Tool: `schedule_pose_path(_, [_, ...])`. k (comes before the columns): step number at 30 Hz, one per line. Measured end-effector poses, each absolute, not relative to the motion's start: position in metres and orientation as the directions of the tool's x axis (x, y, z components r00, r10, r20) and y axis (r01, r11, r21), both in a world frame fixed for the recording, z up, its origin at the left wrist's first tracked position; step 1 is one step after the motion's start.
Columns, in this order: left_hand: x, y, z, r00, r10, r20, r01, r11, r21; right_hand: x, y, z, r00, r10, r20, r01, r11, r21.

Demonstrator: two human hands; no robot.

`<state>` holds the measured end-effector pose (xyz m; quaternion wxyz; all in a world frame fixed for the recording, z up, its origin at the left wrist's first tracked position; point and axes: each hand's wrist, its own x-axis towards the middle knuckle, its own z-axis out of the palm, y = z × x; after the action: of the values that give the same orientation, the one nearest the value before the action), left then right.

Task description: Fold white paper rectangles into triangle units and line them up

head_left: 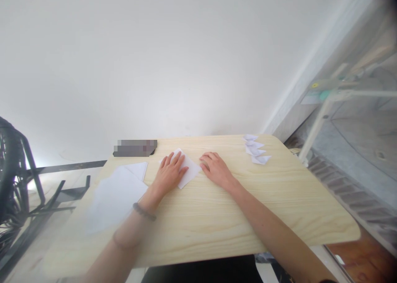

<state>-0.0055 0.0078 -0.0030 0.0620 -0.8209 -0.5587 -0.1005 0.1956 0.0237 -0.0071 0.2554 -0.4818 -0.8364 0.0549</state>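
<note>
A small square of white paper lies on the wooden table, turned so that one corner points right. My left hand rests flat on its left part with fingers spread, covering some of it. My right hand is on the tabletop just beyond the paper's right corner. Its fingers are loosely curved, with a gap between thumb and forefinger and no object visible in them. Whether a fingertip touches the corner, I cannot tell.
Several folded white paper pieces stand in a row at the back right. Larger white sheets lie at the left. A dark, pixelated object sits at the back left edge. The table meets a white wall; a pale metal frame stands right.
</note>
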Motion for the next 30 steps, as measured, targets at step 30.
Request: schedule_pose_path(30, [-0.022,0.028,-0.026,0.273,0.897,0.347,0.898,-0.367,0.243,0.188,0.027,-0.01,-0.395,0.834,0.384,0.787,0.523,-0.327])
